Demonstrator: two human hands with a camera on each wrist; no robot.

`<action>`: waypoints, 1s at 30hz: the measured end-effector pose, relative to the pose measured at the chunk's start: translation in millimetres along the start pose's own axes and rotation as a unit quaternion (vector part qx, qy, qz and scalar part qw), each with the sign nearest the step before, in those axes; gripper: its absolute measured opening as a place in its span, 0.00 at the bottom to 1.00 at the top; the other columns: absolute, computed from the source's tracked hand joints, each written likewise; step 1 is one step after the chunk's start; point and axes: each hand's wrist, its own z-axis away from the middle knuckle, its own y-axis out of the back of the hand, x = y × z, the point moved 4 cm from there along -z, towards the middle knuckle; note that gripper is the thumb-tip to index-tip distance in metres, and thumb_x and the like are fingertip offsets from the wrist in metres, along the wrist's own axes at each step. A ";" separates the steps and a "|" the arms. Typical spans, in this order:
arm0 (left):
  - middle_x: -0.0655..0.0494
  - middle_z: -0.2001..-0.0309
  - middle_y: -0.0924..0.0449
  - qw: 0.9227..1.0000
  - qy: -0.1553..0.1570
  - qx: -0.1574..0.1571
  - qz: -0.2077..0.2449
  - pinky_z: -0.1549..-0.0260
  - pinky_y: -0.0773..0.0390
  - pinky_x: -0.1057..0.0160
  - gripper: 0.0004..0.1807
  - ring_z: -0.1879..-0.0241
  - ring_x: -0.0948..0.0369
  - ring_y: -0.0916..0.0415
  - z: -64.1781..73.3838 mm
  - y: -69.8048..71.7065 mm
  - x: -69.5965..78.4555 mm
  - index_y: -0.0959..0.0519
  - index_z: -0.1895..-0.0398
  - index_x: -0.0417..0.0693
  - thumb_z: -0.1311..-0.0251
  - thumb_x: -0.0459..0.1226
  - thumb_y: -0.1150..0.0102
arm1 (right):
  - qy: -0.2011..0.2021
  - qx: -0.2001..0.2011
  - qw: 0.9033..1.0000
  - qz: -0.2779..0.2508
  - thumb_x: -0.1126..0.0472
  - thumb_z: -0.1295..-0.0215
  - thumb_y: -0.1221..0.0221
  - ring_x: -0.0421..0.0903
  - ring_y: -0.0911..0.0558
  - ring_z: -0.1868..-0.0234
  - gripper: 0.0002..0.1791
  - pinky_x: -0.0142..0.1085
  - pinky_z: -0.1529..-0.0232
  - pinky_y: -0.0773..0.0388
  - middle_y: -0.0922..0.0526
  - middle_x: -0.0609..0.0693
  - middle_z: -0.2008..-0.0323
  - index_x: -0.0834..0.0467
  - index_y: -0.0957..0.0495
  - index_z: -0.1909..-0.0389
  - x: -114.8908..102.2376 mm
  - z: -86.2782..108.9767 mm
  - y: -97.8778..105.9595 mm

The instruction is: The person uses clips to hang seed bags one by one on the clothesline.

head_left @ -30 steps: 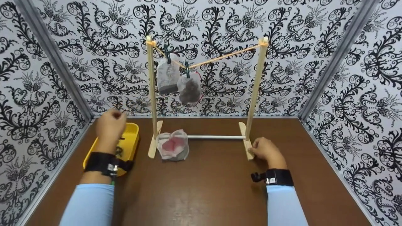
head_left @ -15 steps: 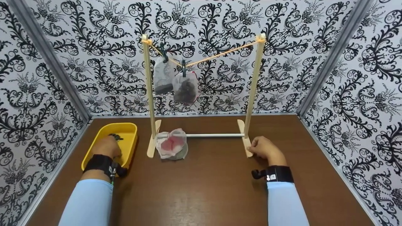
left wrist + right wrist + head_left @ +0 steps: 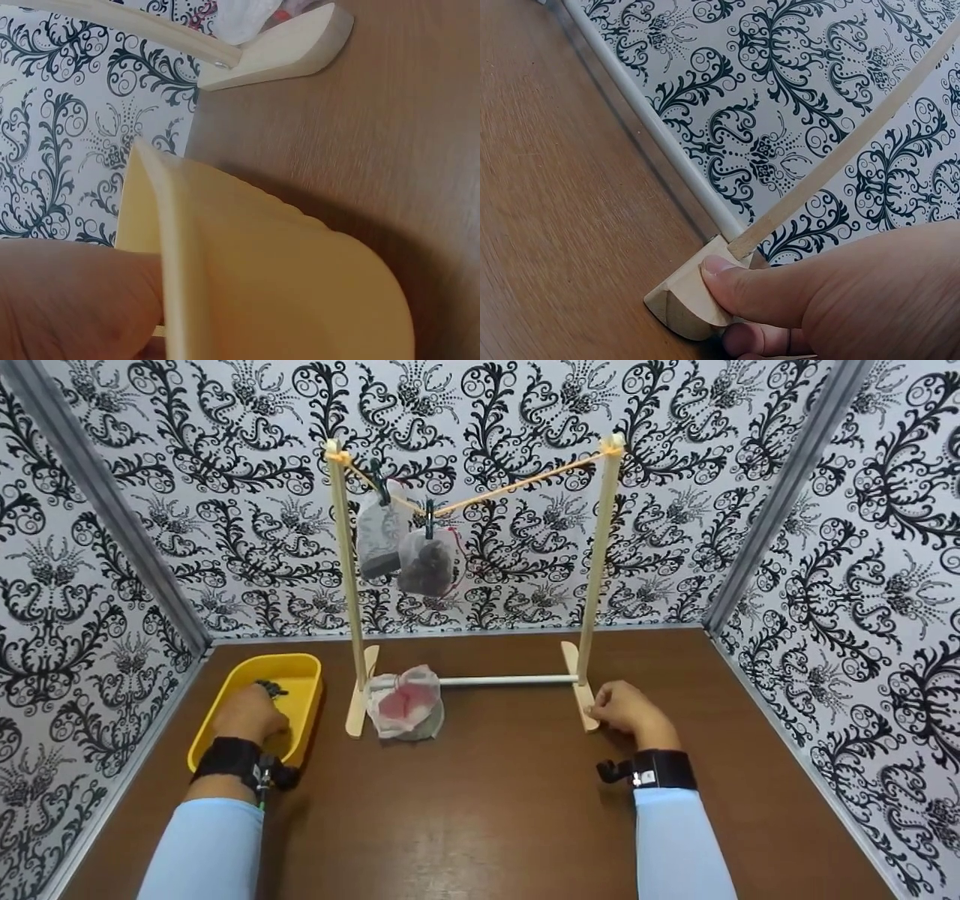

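Observation:
My left hand [image 3: 247, 714] is down inside a yellow tray [image 3: 311, 701], beside some dark clothespins [image 3: 270, 688]; its fingertips are hidden. The left wrist view has the tray wall [image 3: 285, 277] in front of those fingers. On the right, my right hand [image 3: 630, 709] pinches the wooden foot [image 3: 686, 300] of a small clothesline stand, thumb on top and fingers at its side. Two sheer pouches hang from the stand's orange cord [image 3: 525, 484] by dark clothespins: a whitish pouch [image 3: 381, 529] and a dark-filled pouch [image 3: 429, 561].
Pale mesh pouches, one with a red patch [image 3: 405, 705], lie on the brown table [image 3: 465, 795] by the stand's left foot [image 3: 356, 712]. A white rod [image 3: 510, 681] joins the two feet low down. Patterned walls [image 3: 510, 405] enclose the back and sides.
My left hand has come down from above the tray into it and stays there. The right hand keeps its hold on the foot. The head view has shifted slightly.

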 end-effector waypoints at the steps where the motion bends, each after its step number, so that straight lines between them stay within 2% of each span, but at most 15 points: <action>1: 0.38 0.60 0.15 1.000 -0.003 0.002 0.018 0.63 0.18 0.52 0.24 0.61 0.44 0.19 0.1 0.1 0.7 0.18 0.52 0.30 0.39 0.42 0.24 | 0.002 -0.001 1.000 0.000 0.57 0.23 0.30 0.42 0.23 0.74 0.12 0.33 0.72 0.24 0.20 0.48 0.71 0.59 0.20 0.63 -0.3 0.5 0.3; 2: 0.40 0.63 0.14 0.999 -0.005 0.007 0.036 0.65 0.19 0.54 0.21 0.63 0.45 0.18 0.4 0.7 1.9 0.17 0.54 0.32 0.37 0.43 0.26 | 0.001 -0.001 1.000 -0.001 0.57 0.24 0.30 0.42 0.23 0.74 0.12 0.33 0.73 0.24 0.20 0.47 0.71 0.59 0.20 0.63 -0.6 0.8 0.4; 5: 0.44 0.68 0.13 0.995 -0.024 0.050 0.077 0.69 0.21 0.55 0.17 0.68 0.48 0.18 0.9 5.9 11.1 0.15 0.62 0.36 0.32 0.44 0.29 | 0.009 0.001 1.000 0.002 0.58 0.24 0.30 0.42 0.23 0.75 0.12 0.32 0.73 0.24 0.20 0.46 0.73 0.59 0.20 0.64 -1.1 0.3 0.0; 7: 0.39 0.61 0.11 0.991 -0.045 0.087 0.094 0.65 0.18 0.51 0.21 0.64 0.46 0.17 2.3 11.8 21.5 0.14 0.54 0.33 0.30 0.46 0.31 | 0.014 0.004 1.000 0.004 0.59 0.24 0.29 0.41 0.23 0.75 0.12 0.32 0.73 0.25 0.21 0.46 0.76 0.60 0.20 0.65 -1.7 0.4 0.2; 9: 0.31 0.48 0.11 0.985 -0.061 0.127 0.096 0.55 0.15 0.42 0.28 0.55 0.39 0.15 6.7 18.6 35.3 0.15 0.41 0.30 0.30 0.48 0.33 | 0.018 0.006 1.000 0.007 0.59 0.25 0.29 0.41 0.23 0.76 0.13 0.32 0.73 0.26 0.22 0.45 0.77 0.60 0.20 0.66 -1.7 -0.2 0.1; 12: 0.26 0.31 0.18 0.977 -0.070 0.164 0.118 0.39 0.17 0.33 0.35 0.40 0.32 0.17 17.1 25.2 57.9 0.20 0.26 0.35 0.27 0.50 0.36 | 0.012 0.005 1.000 0.005 0.59 0.25 0.29 0.41 0.23 0.75 0.12 0.32 0.73 0.26 0.22 0.45 0.76 0.60 0.20 0.66 -2.1 1.0 0.1; 14: 0.29 0.31 0.17 0.970 -0.074 0.183 0.143 0.34 0.18 0.32 0.32 0.36 0.32 0.18 26.3 26.8 75.2 0.17 0.29 0.40 0.26 0.52 0.36 | 0.012 0.001 1.000 0.006 0.59 0.24 0.30 0.42 0.23 0.74 0.12 0.32 0.72 0.25 0.21 0.46 0.75 0.60 0.20 0.65 -2.3 1.9 0.0; 17: 0.33 0.37 0.13 0.953 -0.091 0.200 0.208 0.35 0.16 0.34 0.26 0.38 0.35 0.16 40.8 23.9 104.6 0.13 0.37 0.41 0.26 0.50 0.33 | 0.005 0.001 1.000 0.007 0.59 0.24 0.30 0.42 0.22 0.73 0.11 0.32 0.72 0.24 0.20 0.47 0.73 0.60 0.20 0.65 -2.7 3.1 0.6; 20: 0.35 0.41 0.10 0.932 -0.112 0.200 0.281 0.36 0.14 0.41 0.23 0.42 0.40 0.14 53.6 14.7 137.2 0.13 0.39 0.39 0.27 0.47 0.29 | 0.003 0.003 1.000 0.007 0.59 0.24 0.30 0.43 0.22 0.72 0.12 0.32 0.71 0.24 0.20 0.48 0.73 0.61 0.20 0.64 -2.9 3.6 2.2; 23: 0.36 0.48 0.08 0.907 -0.142 0.196 0.345 0.49 0.09 0.54 0.22 0.51 0.44 0.11 63.5 2.7 169.1 0.12 0.40 0.38 0.29 0.43 0.26 | 0.005 0.004 1.000 0.003 0.60 0.24 0.30 0.42 0.22 0.72 0.12 0.32 0.71 0.24 0.20 0.47 0.74 0.61 0.20 0.65 -3.5 3.5 2.4; 25: 0.38 0.52 0.07 0.891 -0.161 0.193 0.377 0.57 0.11 0.64 0.20 0.57 0.49 0.11 68.3 -4.8 188.1 0.11 0.42 0.38 0.30 0.41 0.25 | 0.009 0.005 1.000 0.001 0.60 0.24 0.29 0.42 0.22 0.72 0.12 0.32 0.71 0.24 0.21 0.46 0.74 0.61 0.21 0.66 -4.2 3.1 1.4; 27: 0.39 0.55 0.07 0.874 -0.187 0.181 0.409 0.64 0.13 0.70 0.19 0.62 0.51 0.11 73.1 -11.7 205.3 0.11 0.44 0.37 0.31 0.39 0.23 | 0.012 0.008 1.000 0.002 0.60 0.24 0.29 0.42 0.22 0.72 0.13 0.32 0.71 0.25 0.21 0.46 0.75 0.60 0.21 0.66 -4.8 2.6 0.6; 29: 0.40 0.57 0.07 0.866 -0.204 0.173 0.423 0.63 0.14 0.72 0.18 0.63 0.53 0.11 77.3 -18.2 218.6 0.11 0.45 0.37 0.32 0.38 0.22 | 0.013 0.010 1.000 0.003 0.60 0.24 0.29 0.42 0.22 0.73 0.13 0.32 0.71 0.24 0.21 0.46 0.75 0.60 0.21 0.67 -5.4 1.8 -0.7; 30: 0.42 0.58 0.07 0.864 -0.209 0.168 0.425 0.62 0.15 0.72 0.18 0.63 0.54 0.11 79.3 -21.4 223.8 0.11 0.46 0.38 0.33 0.38 0.22 | 0.013 0.010 1.000 0.003 0.60 0.24 0.29 0.42 0.22 0.73 0.13 0.32 0.71 0.24 0.21 0.46 0.74 0.60 0.21 0.67 -5.9 1.5 -1.2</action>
